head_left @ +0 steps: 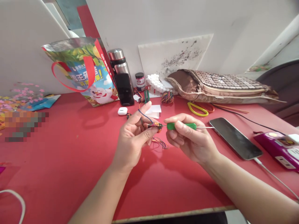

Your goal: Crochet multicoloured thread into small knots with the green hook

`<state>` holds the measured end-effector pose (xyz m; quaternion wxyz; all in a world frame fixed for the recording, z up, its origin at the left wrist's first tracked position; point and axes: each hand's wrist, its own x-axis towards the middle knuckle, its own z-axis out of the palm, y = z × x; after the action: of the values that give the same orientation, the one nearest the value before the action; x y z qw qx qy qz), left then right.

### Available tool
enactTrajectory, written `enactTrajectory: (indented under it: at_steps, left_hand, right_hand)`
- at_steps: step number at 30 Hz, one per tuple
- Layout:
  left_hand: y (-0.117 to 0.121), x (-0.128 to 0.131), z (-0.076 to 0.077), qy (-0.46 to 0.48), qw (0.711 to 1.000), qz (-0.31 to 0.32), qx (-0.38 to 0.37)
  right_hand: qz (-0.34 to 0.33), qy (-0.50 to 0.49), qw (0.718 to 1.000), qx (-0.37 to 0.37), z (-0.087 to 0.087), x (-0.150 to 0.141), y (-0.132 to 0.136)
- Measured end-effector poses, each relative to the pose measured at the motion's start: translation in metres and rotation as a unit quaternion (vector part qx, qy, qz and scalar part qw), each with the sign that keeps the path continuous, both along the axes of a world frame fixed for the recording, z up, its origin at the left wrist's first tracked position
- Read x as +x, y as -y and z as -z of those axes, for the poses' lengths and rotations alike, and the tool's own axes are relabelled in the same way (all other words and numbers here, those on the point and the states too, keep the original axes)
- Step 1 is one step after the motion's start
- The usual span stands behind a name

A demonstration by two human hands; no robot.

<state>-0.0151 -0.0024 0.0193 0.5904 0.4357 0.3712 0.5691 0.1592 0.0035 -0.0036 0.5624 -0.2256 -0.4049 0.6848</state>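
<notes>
Between thumb and fingers, my left hand pinches a small multicoloured crocheted piece. A dark blue strand of yarn runs from it over my raised left index finger. My right hand grips a crochet hook by its green handle, and the thin metal tip meets the piece. Whether the tip passes through a stitch is too small to tell. Its other metal end points right, toward a phone. Loose coloured yarn ends hang below the piece, behind my fingers.
A charging phone and a purple power strip lie right. Yellow-handled scissors, a ball of yarn, white paper and an earbud case lie beyond my hands. A bag and a steel flask stand back left.
</notes>
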Motion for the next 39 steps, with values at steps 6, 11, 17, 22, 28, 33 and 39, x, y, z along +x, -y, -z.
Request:
enactTrajectory:
  at_steps: [6, 11, 17, 22, 28, 33, 39]
  left_hand:
    - [-0.004, -0.001, -0.001, 0.016, 0.999, -0.035, -0.022]
    - [-0.002, 0.000, -0.001, 0.000, 0.999, -0.040, -0.028]
    - [-0.004, 0.001, 0.004, 0.024, 0.998, -0.001, -0.059]
    - [-0.004, 0.002, 0.007, 0.019, 0.999, 0.003, -0.048]
    - [-0.001, 0.007, 0.009, 0.006, 1.000, -0.012, -0.022]
    - [-0.005, 0.003, 0.013, -0.012, 1.000, -0.017, 0.004]
    - [-0.008, 0.004, 0.016, 0.017, 0.999, -0.026, -0.009]
  right_hand:
    - [-0.002, -0.001, 0.999, -0.032, 0.005, -0.001, -0.004]
    - [0.011, 0.003, 0.999, -0.033, 0.007, -0.003, -0.004]
    - [-0.004, -0.003, 1.000, -0.017, 0.009, -0.006, 0.001]
    - [0.000, 0.018, 0.999, 0.042, 0.003, -0.002, 0.004]
    - [0.070, -0.001, 0.998, -0.003, 0.005, -0.001, -0.005]
    - [0.060, -0.005, 0.998, -0.024, 0.006, 0.000, -0.009]
    - [0.016, -0.017, 0.998, -0.057, 0.007, -0.004, -0.006]
